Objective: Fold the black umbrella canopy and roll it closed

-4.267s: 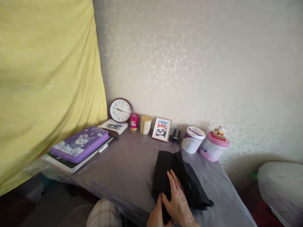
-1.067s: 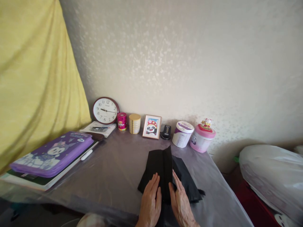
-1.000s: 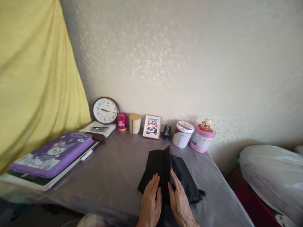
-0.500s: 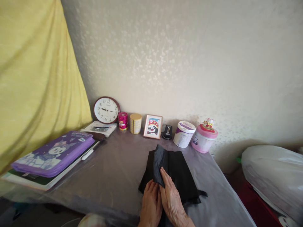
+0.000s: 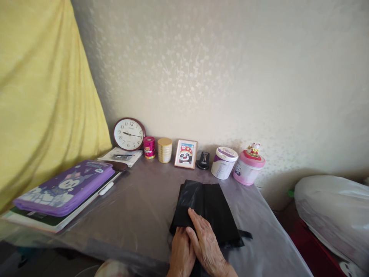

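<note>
Head view: left hand [image 5: 181, 254] and right hand [image 5: 206, 244] lie flat, fingers outstretched, on the black bag [image 5: 207, 204] — clock [image 5: 129, 133], panda picture [image 5: 186, 154] and white tub [image 5: 223, 163] stand well beyond.

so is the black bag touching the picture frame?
No, the black bag lies nearer the person, with a strip of bare table between it and the picture frame.

Both hands [image 5: 197, 248] flat on black bag [image 5: 206, 209], table [image 5: 138, 207]
</note>
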A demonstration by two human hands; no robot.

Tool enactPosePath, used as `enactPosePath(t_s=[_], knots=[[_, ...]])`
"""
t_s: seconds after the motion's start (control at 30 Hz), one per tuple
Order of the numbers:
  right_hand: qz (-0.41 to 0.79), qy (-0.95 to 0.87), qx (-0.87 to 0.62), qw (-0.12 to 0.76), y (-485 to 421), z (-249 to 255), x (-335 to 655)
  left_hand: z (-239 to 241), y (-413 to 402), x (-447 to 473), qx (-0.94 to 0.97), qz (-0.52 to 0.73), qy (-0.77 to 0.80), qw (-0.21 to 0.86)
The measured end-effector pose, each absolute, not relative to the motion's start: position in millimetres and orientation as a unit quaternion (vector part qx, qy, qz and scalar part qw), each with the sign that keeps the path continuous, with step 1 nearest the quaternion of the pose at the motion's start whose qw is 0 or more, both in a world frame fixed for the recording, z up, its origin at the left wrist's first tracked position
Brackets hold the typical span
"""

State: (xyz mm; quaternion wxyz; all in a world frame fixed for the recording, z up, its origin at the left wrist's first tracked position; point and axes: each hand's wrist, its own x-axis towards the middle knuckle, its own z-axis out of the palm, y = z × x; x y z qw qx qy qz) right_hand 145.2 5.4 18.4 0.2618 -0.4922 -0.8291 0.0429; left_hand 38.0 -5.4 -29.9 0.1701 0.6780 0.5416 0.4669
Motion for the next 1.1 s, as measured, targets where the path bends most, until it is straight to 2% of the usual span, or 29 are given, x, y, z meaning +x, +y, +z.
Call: enactPosePath(t_s=[0.37,0.57,0.67,0.87,0.93,1.1], knots=[[0.075,-0.84,-0.457,0.283,4,16,153,-35,-7,20,0.572,0.55,0.572,0.207],[0.1,-0.853,-0.444,0.257,1,27,151,-4,-12,3,0.549,0.626,0.535,0.143],[0.108,-0.859,-0.432,0.253,0,28,150,13,-3,12,0.61,0.583,0.495,0.21],[0.088,-0.853,-0.413,0.307,1,17,147,18,35,29,0.7,0.434,0.434,0.364],[0.096,-0.848,-0.419,0.31,1,17,147,13,48,29,0.725,0.4,0.418,0.374],[0.116,-0.84,-0.43,0.31,-1,23,147,-5,78,26,0.76,0.378,0.431,0.307]])
